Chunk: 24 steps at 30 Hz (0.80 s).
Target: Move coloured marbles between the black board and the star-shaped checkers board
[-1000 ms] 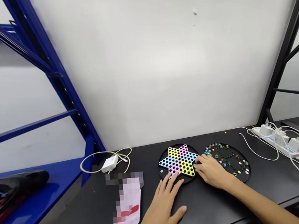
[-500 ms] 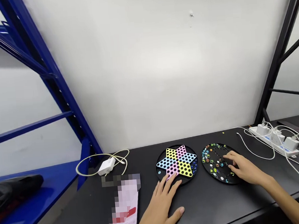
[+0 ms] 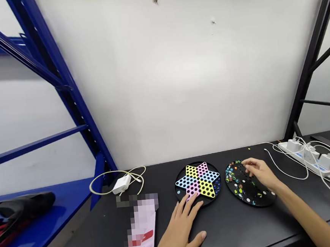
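Note:
My left hand (image 3: 182,223) lies with its fingers spread, the fingertips at the near edge of a Chinese checkers board (image 3: 197,181). The board is a star with pink, yellow and blue points, set in a round black tray. Dark blue marbles (image 3: 216,188) sit at the tray's right side. My right hand (image 3: 258,171) is over a second round black tray (image 3: 264,201), fingers bent and thumb apart, near its far rim. Mixed glass marbles (image 3: 230,175) are scattered in that tray, mostly along its left side. I make out nothing between the right fingers.
A phone (image 3: 142,232) with a blurred screen lies left of my left hand. Behind it is a white charger (image 3: 122,184) with a looped cable. A power strip (image 3: 307,158) with plugs and white cables stands at the right. A blue metal rack (image 3: 74,104) rises at the left.
My right hand has moved toward the far rim of the marble tray, with its fingers curled more. The left hand stays by the board. The camera view has shifted slightly.

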Motion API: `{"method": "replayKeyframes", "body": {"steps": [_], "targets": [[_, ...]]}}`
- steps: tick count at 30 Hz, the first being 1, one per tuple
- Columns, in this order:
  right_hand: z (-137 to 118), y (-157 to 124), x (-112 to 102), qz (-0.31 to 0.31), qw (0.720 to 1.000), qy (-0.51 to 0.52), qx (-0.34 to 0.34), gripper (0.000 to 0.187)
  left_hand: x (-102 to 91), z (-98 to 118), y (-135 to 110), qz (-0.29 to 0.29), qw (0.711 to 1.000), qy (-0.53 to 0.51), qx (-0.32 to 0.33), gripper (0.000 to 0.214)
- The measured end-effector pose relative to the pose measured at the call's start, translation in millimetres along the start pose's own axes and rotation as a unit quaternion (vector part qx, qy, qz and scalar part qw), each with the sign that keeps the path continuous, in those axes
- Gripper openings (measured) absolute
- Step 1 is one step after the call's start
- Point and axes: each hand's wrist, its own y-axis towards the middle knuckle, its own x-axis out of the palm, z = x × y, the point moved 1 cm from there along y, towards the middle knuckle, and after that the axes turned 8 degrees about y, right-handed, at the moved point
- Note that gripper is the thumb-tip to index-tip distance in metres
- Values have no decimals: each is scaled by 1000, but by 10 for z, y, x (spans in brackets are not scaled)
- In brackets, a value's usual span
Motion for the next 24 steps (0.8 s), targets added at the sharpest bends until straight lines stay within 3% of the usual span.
{"method": "replayKeyframes", "body": {"steps": [3,5,9,13,19,24], "targets": [[-71,114,-31,46,981,180,51,33,3,0,5,-6,1000,0,0,64],[-84,147,34,26,982,169,79,27,13,-8,6,4,1000,2,0,64],[-80,24,283,-54,993,-92,59,21,26,-21,3,14,1000,4,7,66],[-152,-188,425,-69,944,-322,6,15,12,-11,0,18,1000,2,10,65],[-114,-220,463,-115,898,-424,-9,16,9,-8,4,10,1000,2,6,64],[31,-211,455,-114,871,-477,-30,16,9,-5,4,1,1000,-3,6,64]]}}
